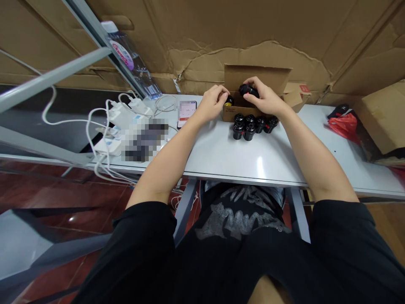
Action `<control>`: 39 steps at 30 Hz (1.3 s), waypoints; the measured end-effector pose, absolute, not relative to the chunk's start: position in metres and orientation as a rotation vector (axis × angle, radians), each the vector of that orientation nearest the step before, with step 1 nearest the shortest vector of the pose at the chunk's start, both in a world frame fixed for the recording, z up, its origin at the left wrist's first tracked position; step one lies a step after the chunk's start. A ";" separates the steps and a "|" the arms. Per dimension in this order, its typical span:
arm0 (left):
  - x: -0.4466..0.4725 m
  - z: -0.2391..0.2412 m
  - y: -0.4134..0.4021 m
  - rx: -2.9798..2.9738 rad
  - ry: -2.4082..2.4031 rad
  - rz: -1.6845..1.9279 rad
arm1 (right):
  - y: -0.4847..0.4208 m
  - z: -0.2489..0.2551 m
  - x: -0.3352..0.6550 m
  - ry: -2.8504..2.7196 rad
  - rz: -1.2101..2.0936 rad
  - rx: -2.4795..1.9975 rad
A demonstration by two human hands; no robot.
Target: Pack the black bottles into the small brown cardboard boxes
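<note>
My right hand (pixel 263 96) is closed around a black cylinder (pixel 249 90), held tilted above a small open cardboard box (pixel 232 115). At the left end of that box, the fingers and thumb of my left hand (pixel 212 102) close on another black cylinder (pixel 230 100) with a yellow-gold band. Part of this piece is hidden by the fingers and the box wall. Just in front of the box, several glossy black cylinders (pixel 249 131) stand close together on the white table (pixel 228 158). Small red marks show on some of them.
A phone (pixel 186 113) with a lit screen lies left of the box. Further left are power strips (pixel 109 145) with tangled white cables and a water bottle (pixel 133 63) by the metal frame. A red plastic bag (pixel 344 126) and a larger cardboard box (pixel 384 116) are at the right.
</note>
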State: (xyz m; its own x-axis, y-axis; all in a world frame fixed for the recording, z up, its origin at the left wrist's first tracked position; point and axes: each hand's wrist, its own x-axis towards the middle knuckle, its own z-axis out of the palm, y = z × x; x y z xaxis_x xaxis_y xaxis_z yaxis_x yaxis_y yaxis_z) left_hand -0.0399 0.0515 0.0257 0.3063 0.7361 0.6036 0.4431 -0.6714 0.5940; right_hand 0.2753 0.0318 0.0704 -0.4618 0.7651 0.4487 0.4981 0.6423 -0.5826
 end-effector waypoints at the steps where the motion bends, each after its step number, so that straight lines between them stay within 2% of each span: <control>1: -0.039 0.026 0.050 2.255 1.066 1.312 | 0.032 0.070 0.275 -2.158 0.488 -0.981; 9: -0.030 0.032 0.041 2.275 1.054 1.384 | 0.031 0.070 0.271 -2.179 0.473 -0.957; 16: -0.020 0.071 0.026 2.356 1.046 1.439 | 0.032 0.068 0.272 -2.232 0.426 -0.988; 22: -0.006 0.099 0.065 2.355 0.957 1.299 | 0.035 0.065 0.267 -2.199 0.397 -0.958; 28: 0.003 0.102 0.086 2.409 1.002 0.902 | 0.031 0.065 0.261 -2.209 0.402 -1.005; 34: 0.004 0.088 0.090 2.288 0.830 0.936 | 0.031 0.064 0.257 -2.182 0.464 -0.971; 39: -0.006 0.106 0.076 2.301 0.933 0.944 | 0.035 0.063 0.256 -2.029 0.481 -0.984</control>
State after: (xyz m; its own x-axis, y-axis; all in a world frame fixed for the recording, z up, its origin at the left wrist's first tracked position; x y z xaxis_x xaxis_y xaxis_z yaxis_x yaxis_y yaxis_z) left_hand -0.0063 0.0763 0.1059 0.5296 0.7391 0.4162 0.4072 -0.6519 0.6397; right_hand 0.2556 0.0355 0.0631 -0.3664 0.7823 0.5037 0.4727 0.6228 -0.6234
